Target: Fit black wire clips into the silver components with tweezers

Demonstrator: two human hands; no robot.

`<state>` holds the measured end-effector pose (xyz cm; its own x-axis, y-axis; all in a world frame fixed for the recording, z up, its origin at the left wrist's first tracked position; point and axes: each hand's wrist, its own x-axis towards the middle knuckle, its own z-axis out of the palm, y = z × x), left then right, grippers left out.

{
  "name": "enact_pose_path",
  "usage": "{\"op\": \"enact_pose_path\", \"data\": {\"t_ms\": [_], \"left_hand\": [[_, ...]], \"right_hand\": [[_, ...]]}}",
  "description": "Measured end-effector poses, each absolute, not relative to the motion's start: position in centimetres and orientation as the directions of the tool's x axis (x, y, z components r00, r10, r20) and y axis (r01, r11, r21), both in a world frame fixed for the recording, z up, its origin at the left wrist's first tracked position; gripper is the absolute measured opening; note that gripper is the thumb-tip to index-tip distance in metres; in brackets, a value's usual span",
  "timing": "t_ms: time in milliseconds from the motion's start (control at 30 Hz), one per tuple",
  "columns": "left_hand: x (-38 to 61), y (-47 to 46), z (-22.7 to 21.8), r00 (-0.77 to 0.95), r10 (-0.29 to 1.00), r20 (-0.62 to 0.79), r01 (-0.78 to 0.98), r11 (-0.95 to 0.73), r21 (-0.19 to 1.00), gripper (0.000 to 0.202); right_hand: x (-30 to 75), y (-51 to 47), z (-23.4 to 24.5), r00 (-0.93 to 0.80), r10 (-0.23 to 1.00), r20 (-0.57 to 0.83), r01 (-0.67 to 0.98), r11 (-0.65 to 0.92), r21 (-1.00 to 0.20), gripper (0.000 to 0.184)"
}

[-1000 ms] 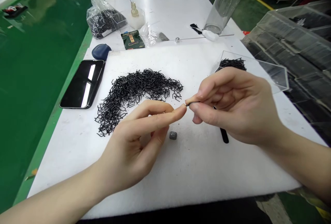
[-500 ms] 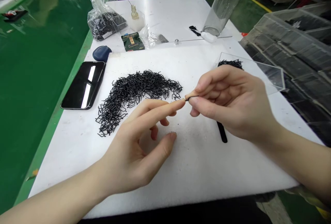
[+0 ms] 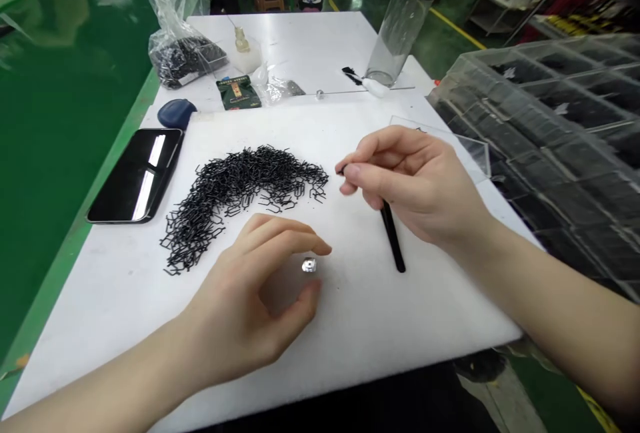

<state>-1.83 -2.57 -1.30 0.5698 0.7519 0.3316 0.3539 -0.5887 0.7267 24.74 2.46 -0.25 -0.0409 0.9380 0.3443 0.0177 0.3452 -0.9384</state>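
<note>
Left hand half-open, holding nothing, fingertips just beside a small silver block. Right hand pinches a black wire clip between thumb and forefinger, over a black rod. Clip heap beyond; green packet label unreadable.

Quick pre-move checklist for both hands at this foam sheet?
Right hand pinch on black wire piece: ok, held between thumb and forefinger.
Left hand: ok, holds nothing.
Small metal piece: ok, lies on the white foam sheet beside the left thumb.
Black wire pile: ok, lies in an arc beyond the left hand.
Black rod: cannot tell whether it touches the right hand.
</note>
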Motion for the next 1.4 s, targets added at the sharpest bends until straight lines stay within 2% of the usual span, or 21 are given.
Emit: {"op": "enact_pose_path", "data": {"t_ms": [67,167,333,600,767,833,933,1000,1100,1167,1233,1333,1400], "left_hand": [[-1.9,-2.6,-1.9,0.584,0.728,0.360,0.373,-0.634,0.677,0.035],[-2.2,-2.4,-2.6,0.606,0.699,0.381,0.387,-0.677,0.626,0.034],[-2.8,-2.0,-2.4,0.601,0.723,0.340,0.494,-0.671,0.553,0.025],[-3.0,-1.6,-2.3,0.561,0.732,0.387,0.540,-0.678,0.498,0.010],[-3.1,-1.3,-2.3,0.560,0.724,0.401,0.521,-0.685,0.510,0.009],[-3.0,-1.2,-2.0,0.569,0.713,0.410,0.501,-0.696,0.514,0.010],[-2.7,-1.3,-1.4,0.584,0.719,0.378,0.507,-0.686,0.521,0.012],[-2.4,-1.5,-1.3,0.590,0.726,0.354,0.519,-0.677,0.522,0.014],[-2.3,-1.9,-1.5,0.574,0.741,0.349,0.528,-0.661,0.534,0.014],[-2.4,-2.1,-1.7,0.571,0.746,0.343,0.530,-0.653,0.541,0.015],[-2.4,-2.2,-1.8,0.565,0.749,0.347,0.528,-0.651,0.546,0.015],[-2.3,-2.2,-1.5,0.547,0.754,0.364,0.532,-0.649,0.545,0.012],[-2.1,-2.2,-1.2,0.549,0.758,0.353,0.546,-0.645,0.534,0.007]], "right_hand": [[26.3,3.3,0.7,0.046,0.881,0.471,0.161,0.459,-0.874,0.016],[29.2,4.0,3.0,0.119,0.834,0.539,0.355,0.471,-0.808,0.024],[32.6,3.6,5.4,0.153,0.883,0.444,0.635,0.256,-0.729,0.019],[33.3,3.9,5.3,0.170,0.940,0.295,0.728,0.082,-0.680,0.018],[33.1,3.2,6.3,0.138,0.909,0.394,0.706,0.189,-0.682,0.015],[32.5,2.6,6.4,-0.020,0.955,0.297,0.690,0.228,-0.687,0.007],[30.9,1.9,5.4,-0.337,0.941,-0.008,0.704,0.247,-0.666,0.014],[29.8,1.6,4.0,-0.386,0.916,-0.111,0.778,0.258,-0.573,0.021],[28.8,1.1,2.4,-0.365,0.921,-0.137,0.851,0.271,-0.450,0.025],[28.6,0.9,2.2,-0.384,0.913,-0.142,0.812,0.260,-0.523,0.019],[28.7,1.1,2.6,-0.411,0.902,-0.133,0.696,0.216,-0.685,0.014],[28.5,1.8,3.5,-0.370,0.928,-0.044,0.352,0.097,-0.931,0.014],[28.0,2.5,3.5,-0.316,0.949,-0.004,0.051,0.012,-0.999,0.012]]}}
